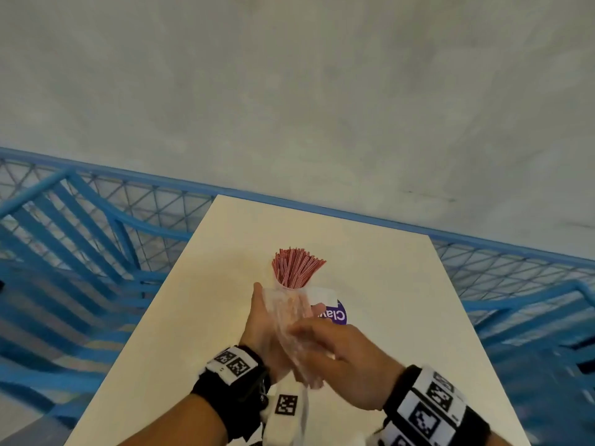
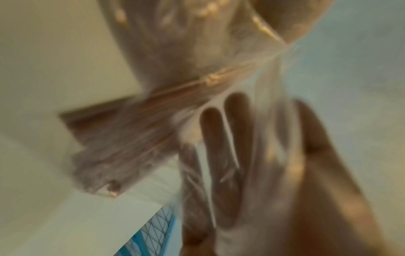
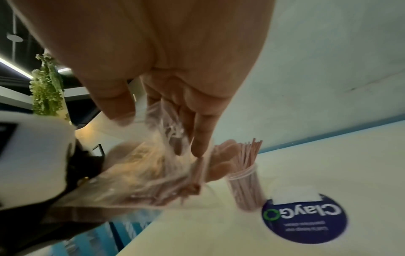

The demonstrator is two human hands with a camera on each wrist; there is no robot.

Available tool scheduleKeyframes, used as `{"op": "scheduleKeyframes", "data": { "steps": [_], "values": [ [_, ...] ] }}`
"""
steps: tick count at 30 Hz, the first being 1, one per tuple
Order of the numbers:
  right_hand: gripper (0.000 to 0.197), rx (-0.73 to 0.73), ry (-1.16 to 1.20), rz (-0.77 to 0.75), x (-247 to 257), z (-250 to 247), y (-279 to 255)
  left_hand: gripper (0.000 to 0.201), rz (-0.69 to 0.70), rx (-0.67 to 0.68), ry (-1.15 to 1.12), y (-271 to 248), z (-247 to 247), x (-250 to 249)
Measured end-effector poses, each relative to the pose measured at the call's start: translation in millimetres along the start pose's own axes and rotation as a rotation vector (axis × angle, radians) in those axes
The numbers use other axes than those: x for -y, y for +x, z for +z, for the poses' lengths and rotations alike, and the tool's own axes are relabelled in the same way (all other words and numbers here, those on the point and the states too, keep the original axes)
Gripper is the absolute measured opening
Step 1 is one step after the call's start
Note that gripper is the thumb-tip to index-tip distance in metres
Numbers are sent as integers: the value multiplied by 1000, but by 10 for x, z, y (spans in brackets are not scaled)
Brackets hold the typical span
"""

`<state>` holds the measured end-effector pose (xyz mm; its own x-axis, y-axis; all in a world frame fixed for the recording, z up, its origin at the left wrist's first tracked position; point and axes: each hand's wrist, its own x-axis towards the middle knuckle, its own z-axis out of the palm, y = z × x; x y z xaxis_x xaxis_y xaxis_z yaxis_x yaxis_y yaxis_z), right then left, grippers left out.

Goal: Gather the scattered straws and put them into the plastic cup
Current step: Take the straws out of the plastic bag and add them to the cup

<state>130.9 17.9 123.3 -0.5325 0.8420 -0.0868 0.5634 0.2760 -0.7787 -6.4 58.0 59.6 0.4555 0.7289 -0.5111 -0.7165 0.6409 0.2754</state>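
A clear plastic cup (image 1: pixel 290 286) packed with red-and-white striped straws (image 1: pixel 297 267) stands upright mid-table; in the right wrist view the cup (image 3: pixel 246 188) and straws (image 3: pixel 248 152) show plainly. Just in front of it, both hands hold a crinkled clear plastic bag (image 1: pixel 288 326) above the table. My left hand (image 1: pixel 257 317) lies flat against the bag's left side, fingers straight (image 2: pixel 235 138). My right hand (image 1: pixel 336 352) pinches the bag (image 3: pixel 153 171) from the right, between thumb and fingers (image 3: pixel 200 138). Pinkish streaks inside the bag are too blurred to identify.
The white table (image 1: pixel 386 284) carries a round purple sticker (image 3: pixel 304 220) with a white paper piece (image 3: pixel 295 196) beside the cup. Blue slatted chairs (image 1: pixel 64 236) stand left and right, with a blue mesh fence (image 1: pixel 161 201) and grey floor beyond.
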Motion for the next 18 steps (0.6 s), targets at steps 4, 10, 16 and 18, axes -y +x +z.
{"op": "scheduleKeyframes", "data": {
  "steps": [4,10,16,18],
  "values": [
    [53,-75,-70,4,-186,-165,-300,110,44,30,30,-60,90,64],
    [28,-233,-265,-149,-280,-69,-482,115,12,34,156,-135,209,200],
    [23,-349,-485,-224,119,-726,-102,116,17,97,267,-237,189,348],
    [21,-389,-544,-228,264,-1000,130,113,23,92,282,-263,190,399]
  ]
}}
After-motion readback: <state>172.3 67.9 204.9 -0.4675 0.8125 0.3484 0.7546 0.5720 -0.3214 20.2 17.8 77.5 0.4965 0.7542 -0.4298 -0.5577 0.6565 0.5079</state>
